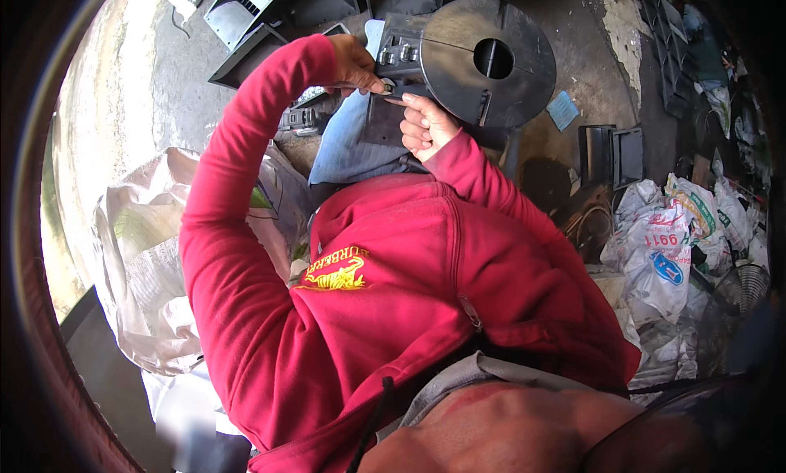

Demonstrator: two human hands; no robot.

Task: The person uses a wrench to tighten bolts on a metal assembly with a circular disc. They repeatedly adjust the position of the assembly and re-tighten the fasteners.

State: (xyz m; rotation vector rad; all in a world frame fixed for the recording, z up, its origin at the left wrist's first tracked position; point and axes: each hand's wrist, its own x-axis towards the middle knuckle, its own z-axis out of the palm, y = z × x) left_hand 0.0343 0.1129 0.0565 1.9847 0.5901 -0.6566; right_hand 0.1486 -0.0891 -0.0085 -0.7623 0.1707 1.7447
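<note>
left hand (354,63), right hand (424,125), metal bracket (399,51)

Dark grey metal disc (491,59), red hoodie (393,309) with yellow print, blue jeans (344,149), white printed sacks (659,256).

white sacks (663,252) heaped right | crumpled plastic sheet (143,260) left | blue scrap (562,110) on floor | dark metal brackets (614,153) near sacks | wire fan guard (741,286) far right

Both hands, left (357,63) and right (426,126), pinch a small nut (388,86) beside a round slotted metal disc (491,59)
</note>
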